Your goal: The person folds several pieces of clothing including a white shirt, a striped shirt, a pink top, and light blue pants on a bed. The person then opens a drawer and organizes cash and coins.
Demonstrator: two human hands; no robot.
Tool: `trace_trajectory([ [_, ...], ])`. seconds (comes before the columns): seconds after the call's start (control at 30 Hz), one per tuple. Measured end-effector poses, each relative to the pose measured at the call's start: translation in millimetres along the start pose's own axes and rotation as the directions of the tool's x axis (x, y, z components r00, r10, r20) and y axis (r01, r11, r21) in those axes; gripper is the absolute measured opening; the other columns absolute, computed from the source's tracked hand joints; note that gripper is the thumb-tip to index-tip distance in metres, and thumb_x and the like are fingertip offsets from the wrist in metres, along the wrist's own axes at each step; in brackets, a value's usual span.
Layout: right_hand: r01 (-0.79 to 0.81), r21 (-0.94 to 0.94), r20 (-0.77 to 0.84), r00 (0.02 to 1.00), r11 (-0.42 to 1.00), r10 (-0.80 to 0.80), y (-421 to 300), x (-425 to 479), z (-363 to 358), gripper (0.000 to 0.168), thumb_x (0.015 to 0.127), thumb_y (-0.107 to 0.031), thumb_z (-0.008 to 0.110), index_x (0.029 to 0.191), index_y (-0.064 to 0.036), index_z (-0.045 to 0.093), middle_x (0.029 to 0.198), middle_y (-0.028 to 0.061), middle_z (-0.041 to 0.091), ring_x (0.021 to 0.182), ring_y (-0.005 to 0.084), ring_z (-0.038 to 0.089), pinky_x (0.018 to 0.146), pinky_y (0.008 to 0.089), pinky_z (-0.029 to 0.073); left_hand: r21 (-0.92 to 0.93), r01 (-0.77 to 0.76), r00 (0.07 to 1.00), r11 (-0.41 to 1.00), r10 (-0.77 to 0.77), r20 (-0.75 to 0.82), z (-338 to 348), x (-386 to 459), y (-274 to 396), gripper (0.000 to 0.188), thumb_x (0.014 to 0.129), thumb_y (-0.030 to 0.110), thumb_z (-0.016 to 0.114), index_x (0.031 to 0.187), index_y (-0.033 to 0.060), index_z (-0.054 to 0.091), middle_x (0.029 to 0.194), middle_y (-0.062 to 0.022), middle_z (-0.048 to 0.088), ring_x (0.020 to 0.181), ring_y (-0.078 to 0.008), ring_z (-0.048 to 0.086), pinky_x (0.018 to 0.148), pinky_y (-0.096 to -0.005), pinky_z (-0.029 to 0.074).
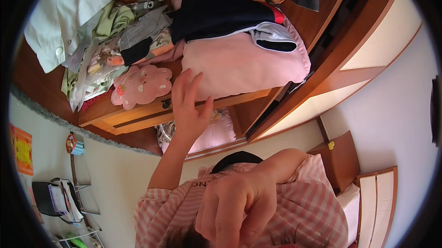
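My left hand [190, 106] reaches up to the shelf with its fingers apart and nothing in them. Its fingertips overlap the left end of a pink ruffled pillow [238, 61]; whether they touch it I cannot tell. Across the pillow lies a dark navy garment [214, 9] with red and white trim. Left of the hand, a pink bear-shaped plush item [143, 84] rests at the shelf's front edge. My right hand [238, 203] is raised close to the camera, fingers curled downward. Its fingertips are largely hidden, so any object in them cannot be made out.
Folded clothes and clear plastic bags [100, 65] crowd the shelf's left side. A pale shirt [69, 16] hangs above them. Beneath the wooden drawer [127, 125], another pink ruffled item [217, 132] sits in the lower compartment. A sliding wardrobe door [331, 78] stands at right.
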State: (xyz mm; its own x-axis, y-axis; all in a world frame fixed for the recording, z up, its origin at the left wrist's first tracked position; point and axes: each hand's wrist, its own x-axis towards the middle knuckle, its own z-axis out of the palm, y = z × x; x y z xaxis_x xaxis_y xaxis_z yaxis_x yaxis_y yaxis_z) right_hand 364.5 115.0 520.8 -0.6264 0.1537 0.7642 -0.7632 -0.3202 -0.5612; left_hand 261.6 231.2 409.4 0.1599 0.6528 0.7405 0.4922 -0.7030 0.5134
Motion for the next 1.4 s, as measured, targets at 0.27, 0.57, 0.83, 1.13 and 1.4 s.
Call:
trace_trajectory([
  [0.27,0.186,-0.053,-0.079,0.979,0.981,-0.189,-15.3,-12.7,4.8,0.02,0.09,-0.001,0.06,0.105,0.013,0.065,0.079,0.0171,0.065,0.059,0.0213,0.057,0.049,0.0314,0.04,0.344,-0.119,0.975,0.931,0.044,0.218,23.5,28.0,1.8,0.092,0.061,0.017,0.082,0.143,0.0231,0.04,0.153,-0.02,0.019,0.137,-0.0468,0.022,0.103,-0.059,0.03],
  [0.57,-0.125,-0.763,-0.19,0.981,0.634,-0.036,-75.7,-49.0,-24.8,0.012,0.08,-0.006,0.074,0.075,-0.004,0.063,0.071,0.005,0.061,0.062,0.0234,0.059,0.055,0.034,0.045,0.354,-0.12,0.975,0.927,0.042,0.219,33.0,26.0,-16.3,0.092,0.057,0.012,0.081,0.139,0.0298,0.045,0.154,-0.0165,0.02,0.134,-0.0489,0.026,0.102,-0.0534,0.038],
  [0.83,-0.47,-0.266,-0.205,0.881,-0.842,-0.427,-142.3,-75.9,-90.3,0.04,0.075,-0.008,0.066,0.114,-0.01,0.059,0.125,0.0101,0.054,0.12,0.0309,0.049,0.1,0.0454,0.035,0.295,-0.043,0.972,0.955,-0.029,0.235,16.8,25.0,-5.8,0.079,0.062,0.016,0.077,0.136,0.0257,0.049,0.153,-0.0178,0.021,0.136,-0.0476,0.024,0.105,-0.0511,0.037],
  [1.13,-0.517,-0.151,-0.456,0.792,-0.843,-0.405,-137.5,-129.1,-133.8,0.05,0.086,-0.023,0.062,0.133,-0.016,0.049,0.141,0.007,0.043,0.134,0.0267,0.036,0.109,0.0504,0.02,-0.506,0.401,0.907,0.763,-0.407,0.106,22.5,33.7,-35.1,0.071,0.083,0.015,0.065,0.144,0.0028,0.031,0.145,-0.0149,0.036,0.136,-0.0242,0.033,0.11,-0.0328,0.028],
  [1.4,-0.572,-0.351,-0.387,0.81,-0.742,-0.441,-121.6,-141.6,-74.7,0.029,0.074,-0.003,0.07,0.099,-0.007,0.058,0.107,0.0093,0.061,0.103,0.0269,0.059,0.085,0.0391,0.044,-0.8,0.582,0.648,-0.143,-0.514,0.563,4.3,69.3,-30.9,0.039,0.088,0.021,0.059,0.122,0.0011,0.053,0.12,-0.01,0.059,0.114,-0.0235,0.055,0.098,-0.0352,0.045],
])
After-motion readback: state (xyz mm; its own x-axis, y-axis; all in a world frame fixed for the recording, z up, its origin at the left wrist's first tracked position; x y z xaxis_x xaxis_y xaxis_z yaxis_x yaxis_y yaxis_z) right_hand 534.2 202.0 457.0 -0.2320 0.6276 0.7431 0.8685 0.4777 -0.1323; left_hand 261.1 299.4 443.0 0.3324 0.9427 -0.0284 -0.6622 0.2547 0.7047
